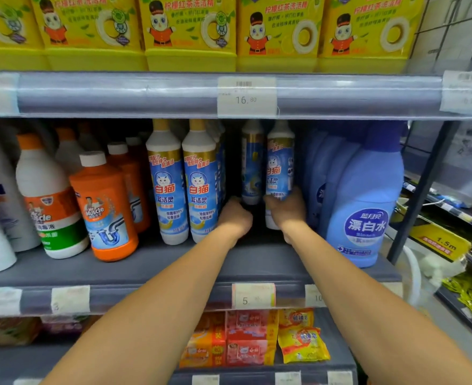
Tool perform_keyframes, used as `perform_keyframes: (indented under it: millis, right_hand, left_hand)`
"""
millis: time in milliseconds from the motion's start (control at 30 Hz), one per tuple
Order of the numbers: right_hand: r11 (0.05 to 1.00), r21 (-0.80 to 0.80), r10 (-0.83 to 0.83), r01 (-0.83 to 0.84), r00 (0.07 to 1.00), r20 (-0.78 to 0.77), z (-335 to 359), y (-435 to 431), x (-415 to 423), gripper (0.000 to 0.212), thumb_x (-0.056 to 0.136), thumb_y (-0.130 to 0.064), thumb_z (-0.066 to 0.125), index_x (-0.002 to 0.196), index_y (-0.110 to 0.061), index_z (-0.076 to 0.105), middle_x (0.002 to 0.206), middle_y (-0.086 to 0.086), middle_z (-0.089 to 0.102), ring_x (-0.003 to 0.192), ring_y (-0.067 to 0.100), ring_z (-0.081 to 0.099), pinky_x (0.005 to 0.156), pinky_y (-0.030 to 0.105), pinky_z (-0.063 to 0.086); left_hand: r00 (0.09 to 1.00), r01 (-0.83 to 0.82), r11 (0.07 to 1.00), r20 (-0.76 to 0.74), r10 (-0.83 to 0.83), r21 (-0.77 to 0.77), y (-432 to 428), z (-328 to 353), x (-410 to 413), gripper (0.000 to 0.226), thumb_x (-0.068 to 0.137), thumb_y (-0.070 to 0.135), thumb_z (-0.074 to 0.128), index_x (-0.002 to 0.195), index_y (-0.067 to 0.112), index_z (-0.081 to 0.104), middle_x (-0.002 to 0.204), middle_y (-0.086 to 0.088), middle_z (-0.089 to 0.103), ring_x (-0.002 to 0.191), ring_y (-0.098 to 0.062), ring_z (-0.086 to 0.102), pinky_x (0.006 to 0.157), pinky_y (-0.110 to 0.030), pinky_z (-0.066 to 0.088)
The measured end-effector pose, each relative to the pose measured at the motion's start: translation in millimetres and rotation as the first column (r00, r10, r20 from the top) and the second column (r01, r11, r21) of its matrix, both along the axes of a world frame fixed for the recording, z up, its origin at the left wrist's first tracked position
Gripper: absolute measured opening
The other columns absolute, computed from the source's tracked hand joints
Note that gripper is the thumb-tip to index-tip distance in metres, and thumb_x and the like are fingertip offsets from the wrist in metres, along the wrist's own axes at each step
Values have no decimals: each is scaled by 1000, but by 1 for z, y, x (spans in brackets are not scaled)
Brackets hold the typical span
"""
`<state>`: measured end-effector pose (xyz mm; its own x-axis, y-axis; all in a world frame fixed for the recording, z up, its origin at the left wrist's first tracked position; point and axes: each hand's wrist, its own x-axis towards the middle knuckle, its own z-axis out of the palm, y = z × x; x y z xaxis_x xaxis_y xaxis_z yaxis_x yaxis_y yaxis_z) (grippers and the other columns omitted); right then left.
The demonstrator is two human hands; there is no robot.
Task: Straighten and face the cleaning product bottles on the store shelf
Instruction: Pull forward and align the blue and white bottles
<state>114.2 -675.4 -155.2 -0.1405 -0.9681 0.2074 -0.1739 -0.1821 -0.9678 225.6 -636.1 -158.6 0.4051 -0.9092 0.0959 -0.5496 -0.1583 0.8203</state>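
The grey metal store shelf [146, 268] carries rows of cleaners. Behind a gap beside the two front-faced blue-and-white cat-label bottles [186, 187], two more stand set back. The right hand [284, 208] has its grip clamped on the turned blue-label bottle [279, 173]; the left hand [236, 216] reaches toward the rear bottle [252, 168], its grip unclear. Pulling both forward fast could tip these tall, narrow bottles.

Four white cat-label bottles [168, 184] show labels — two orange drain-cleaner bottles [105, 207], five yellow packs [190, 26] above.
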Motion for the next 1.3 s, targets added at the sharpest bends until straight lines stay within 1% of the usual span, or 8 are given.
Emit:
perform_keyframes:
  millis: [167,467,567,633,800,933,1133,1300]
  right_hand:
    - [999,21,31,-31,1000,0,-7,30,-15,41,72,-27,72,106,-18,51,93,6,65,75,20,65,67,38,59]
    - [997,-59,51,-55,996,-71,-6,59,-33,36,74,-30,74,100,-21,52,84,-8,63,67,3,61,45,11,43]
    - [996,-54,71,-75,994,-83,-5,63,-35,38,74,-31,74,102,-19,52,88,-2,66,73,11,64,60,26,53]
    - [995,-42,82,-86,994,-75,-5,65,-35,39,74,-32,74,103,-19,52,90,-1,66,74,13,65,62,29,54]
    - [997,-38,66,-68,997,-40,5,70,-38,37,74,-36,73,101,-20,52,90,-2,66,72,10,65,54,23,50]
    - [996,-52,65,-69,995,-73,15,81,-44,31,72,-38,73,88,-27,49,80,-9,63,59,-1,62,39,10,40]
    - [995,-20,100,-103,990,-104,19,114,-50,36,75,-44,69,93,-23,47,81,-11,57,63,4,58,33,7,33]
    - [989,-4,145,-146,983,-112,15,146,-56,35,78,-43,68,95,-20,48,81,-10,55,64,3,56,35,6,34]
  left_hand:
    - [957,-27,994,-289,-5,-107,-29,12,-15,43,89,9,58,131,6,49,131,-16,58,118,-30,56,97,-37,48]
    - [957,-58,991,-290,21,-121,-75,26,-25,47,100,20,38,141,-2,34,143,-25,43,129,-39,45,107,-47,38]
    - [874,-80,994,-484,35,-71,-83,24,-26,57,103,33,14,146,-1,30,150,-24,36,136,-39,36,113,-48,32]
    - [891,-100,992,-451,56,-75,-86,22,-28,61,103,39,12,146,0,30,150,-23,35,137,-38,35,113,-47,31]
    - [979,-163,966,-154,133,-201,-78,14,-31,56,88,27,62,133,3,39,129,-23,52,117,-38,53,97,-45,45]
    - [972,-134,971,-216,90,-199,-64,15,-34,54,85,25,69,128,1,46,126,-21,59,113,-35,58,84,-31,44]
    - [955,-32,989,-298,-13,-146,-24,21,-33,48,84,28,71,119,-1,56,120,-17,65,105,-29,63,87,-40,54]
    - [942,-5,999,-337,-9,-41,27,30,-31,49,81,34,70,119,8,55,102,-5,64,78,-15,62,56,-24,50]
